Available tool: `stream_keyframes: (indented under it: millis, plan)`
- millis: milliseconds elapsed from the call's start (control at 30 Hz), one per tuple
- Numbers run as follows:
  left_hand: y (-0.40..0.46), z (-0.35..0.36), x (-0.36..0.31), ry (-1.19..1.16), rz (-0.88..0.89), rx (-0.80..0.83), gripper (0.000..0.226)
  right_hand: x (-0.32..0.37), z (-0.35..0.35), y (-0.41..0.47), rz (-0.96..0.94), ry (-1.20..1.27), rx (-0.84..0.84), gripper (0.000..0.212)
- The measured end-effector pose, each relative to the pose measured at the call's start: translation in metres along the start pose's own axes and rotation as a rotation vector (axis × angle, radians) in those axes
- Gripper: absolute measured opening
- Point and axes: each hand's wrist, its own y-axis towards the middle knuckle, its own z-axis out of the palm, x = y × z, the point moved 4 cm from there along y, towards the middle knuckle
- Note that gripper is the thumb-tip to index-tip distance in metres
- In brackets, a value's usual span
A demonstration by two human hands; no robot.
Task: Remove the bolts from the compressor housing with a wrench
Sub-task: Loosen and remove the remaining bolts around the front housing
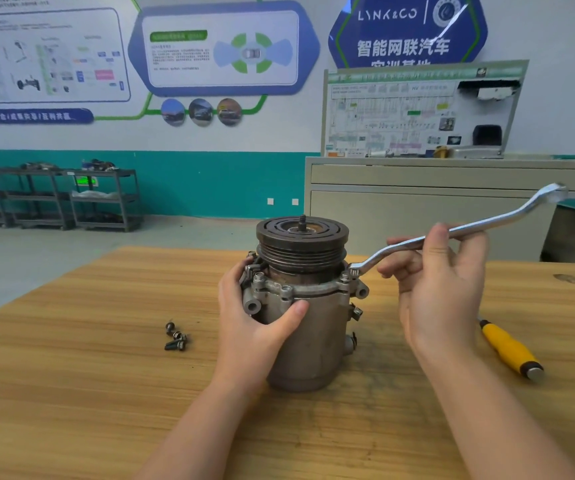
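Two hands are working: your left hand (pixel 258 323) is gripping the grey cylindrical metal compressor housing (pixel 308 327), your right hand (pixel 442 289) is holding the offset silver ring wrench (pixel 452 232) on the 3 o'clock bolt (pixel 345 276).

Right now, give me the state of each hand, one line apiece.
Left hand: closed around the compressor, steadying it.
Right hand: loosely closed on the wrench, whose end sits on a bolt.

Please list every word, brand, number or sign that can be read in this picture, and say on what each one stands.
"LYNK&CO": white letters on the blue hexagon wall sign.
"智能网联汽车": large white characters on the same sign; the line below is cut off by the training board.
Training board, white wall panels and blue banner: text too small or blurred to read.
Compressor, wrench, screwdriver: no readable marking.
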Motion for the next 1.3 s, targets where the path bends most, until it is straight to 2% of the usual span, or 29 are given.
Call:
stream_keyframes:
  millis: [133,267,367,433,500,533,600,700,800,867,967,1133,1300]
  plan:
    - [-0.001,0.001,-0.001,-0.009,-0.014,0.010,0.095,0.017,0.006,-0.011,-0.281,-0.136,0.093,0.012]
    - [0.000,0.001,-0.001,-0.014,-0.014,0.012,0.096,0.019,0.016,-0.024,-0.409,-0.244,0.209,0.008]
    - [0.001,0.001,-0.002,-0.006,0.009,0.003,0.093,0.016,0.020,-0.033,-0.535,-0.301,0.367,0.010]
    - [0.003,0.003,-0.005,-0.012,0.032,-0.017,0.087,0.013,0.024,-0.041,-0.702,-0.428,0.497,0.008]
    - [0.005,0.003,-0.004,-0.027,0.056,-0.043,0.086,0.009,0.027,-0.050,-0.861,-0.567,0.510,0.011]
    - [0.005,0.002,-0.003,-0.028,0.055,-0.040,0.088,0.006,0.027,-0.052,-0.867,-0.568,0.459,0.013]
    - [0.002,0.001,-0.002,-0.012,0.043,-0.017,0.092,0.003,0.026,-0.051,-0.715,-0.424,0.271,0.016]
    - [-0.001,0.000,-0.001,-0.015,0.024,-0.008,0.091,-0.005,0.013,-0.032,-0.284,-0.100,-0.085,0.018]
    - [0.000,0.001,-0.003,-0.011,0.021,-0.010,0.091,-0.024,0.007,-0.005,0.256,0.133,-0.149,0.024]
    - [-0.001,0.001,-0.002,-0.013,0.018,-0.010,0.093,-0.029,0.005,0.005,0.441,0.280,-0.146,0.024]
    - [-0.001,0.001,-0.002,-0.009,0.012,-0.002,0.094,-0.021,0.000,0.010,0.372,0.410,-0.172,0.023]
    - [-0.001,0.001,-0.004,-0.009,0.006,0.001,0.096,-0.006,-0.003,0.002,0.134,0.134,-0.141,0.019]
    - [-0.002,0.001,-0.004,0.000,-0.005,0.003,0.098,0.006,0.005,-0.014,-0.085,-0.039,-0.060,0.017]
